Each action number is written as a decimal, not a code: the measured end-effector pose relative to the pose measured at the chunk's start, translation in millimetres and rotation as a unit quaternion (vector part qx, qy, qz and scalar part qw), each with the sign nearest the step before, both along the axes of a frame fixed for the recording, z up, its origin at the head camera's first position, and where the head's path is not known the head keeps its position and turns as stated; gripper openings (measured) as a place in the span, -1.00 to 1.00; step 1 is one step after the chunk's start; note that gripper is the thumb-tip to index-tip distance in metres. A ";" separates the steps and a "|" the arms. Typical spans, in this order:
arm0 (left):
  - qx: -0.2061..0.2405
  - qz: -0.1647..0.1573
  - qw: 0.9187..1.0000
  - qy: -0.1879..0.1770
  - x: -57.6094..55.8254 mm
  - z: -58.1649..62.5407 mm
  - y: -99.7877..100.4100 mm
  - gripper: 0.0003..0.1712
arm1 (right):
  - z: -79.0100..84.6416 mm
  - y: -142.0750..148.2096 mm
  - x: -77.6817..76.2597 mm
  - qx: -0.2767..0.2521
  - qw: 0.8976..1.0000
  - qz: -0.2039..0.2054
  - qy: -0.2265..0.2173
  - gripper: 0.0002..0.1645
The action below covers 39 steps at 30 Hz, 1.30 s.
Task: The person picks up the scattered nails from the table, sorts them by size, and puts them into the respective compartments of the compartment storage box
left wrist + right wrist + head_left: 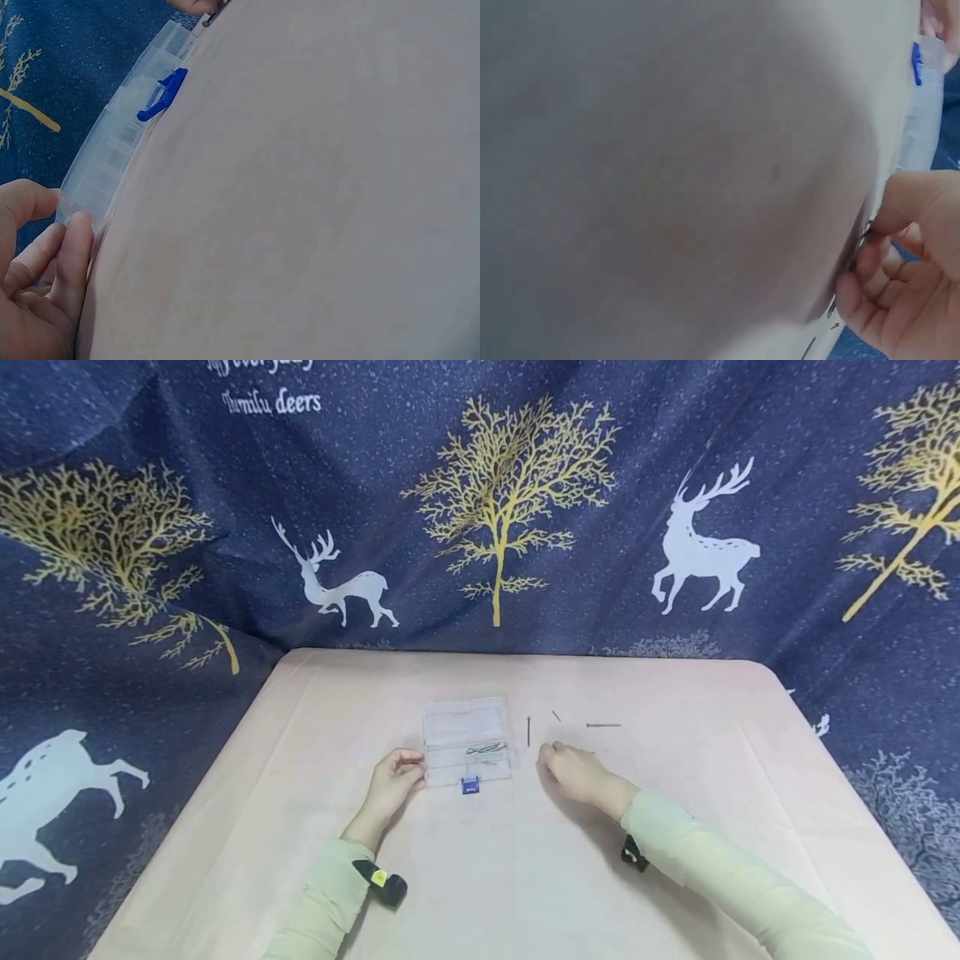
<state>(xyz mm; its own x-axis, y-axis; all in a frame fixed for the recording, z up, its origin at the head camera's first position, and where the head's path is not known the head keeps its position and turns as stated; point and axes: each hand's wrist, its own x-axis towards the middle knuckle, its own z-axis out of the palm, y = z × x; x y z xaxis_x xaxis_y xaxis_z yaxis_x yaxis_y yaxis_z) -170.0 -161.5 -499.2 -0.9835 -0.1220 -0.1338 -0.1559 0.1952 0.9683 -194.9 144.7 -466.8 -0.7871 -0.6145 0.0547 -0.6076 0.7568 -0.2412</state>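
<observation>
A clear plastic box [467, 777] with a blue latch [470, 785] lies with its lid [465, 722] folded back on the table. Thin green pieces [487, 748] and some small pale ones lie in its right-hand compartments. My left hand [393, 783] grips the box's left end between thumb and fingers, as the left wrist view also shows. To the right of the box, my right hand [576, 772] is low over the table. Between its thumb and fingertip it pinches a thin dark nail [867, 233], mostly hidden by the fingers.
Beyond my right hand lie a dark nail [528, 732] pointing away, a longer nail [603, 725] lying sideways, and a short one [556, 716]. The table's pale cloth [480, 877] meets a dark blue curtain [585, 568] printed with deer and trees.
</observation>
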 end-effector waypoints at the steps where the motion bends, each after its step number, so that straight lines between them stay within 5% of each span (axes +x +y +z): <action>1: -0.001 -0.001 1.000 0.001 0.0 -0.2 -0.1 -0.71 | -0.3 -0.1 -1.0 -0.028 0.999 0.000 -0.023 -0.84; 4: -0.001 -0.001 1.000 0.004 -0.3 -1.1 -0.9 -0.71 | -0.3 -1.4 -3.6 -0.121 0.987 -0.003 -0.102 -0.83; 7: 0.004 -0.003 1.000 0.011 0.0 -2.6 -1.2 -0.72 | -1.1 -3.5 -6.2 -0.214 0.961 -0.022 -0.175 -0.78; 11: 0.007 -0.003 1.000 0.013 0.0 -4.6 -1.1 -0.72 | -2.2 -6.1 -8.0 -0.312 0.912 -0.069 -0.258 -0.69; 18: 0.007 0.002 1.000 0.010 -0.5 -4.0 -1.1 -0.73 | -2.9 -12.8 -10.5 -0.397 0.836 -0.129 -0.357 -0.59; 25: -0.003 0.001 1.000 0.004 -0.2 -3.3 -0.4 -0.71 | -2.4 -18.8 -10.1 -0.471 0.737 -0.134 -0.465 -0.47; 28: -0.001 0.001 1.000 0.001 0.6 -3.0 -0.1 -0.71 | -2.3 -21.5 -10.6 -0.477 0.724 -0.130 -0.480 -0.47; 39: -0.015 0.006 1.000 -0.004 -1.5 -5.7 -0.6 -0.71 | 1.0 -40.7 -16.6 -0.480 0.725 -0.194 -0.453 -0.57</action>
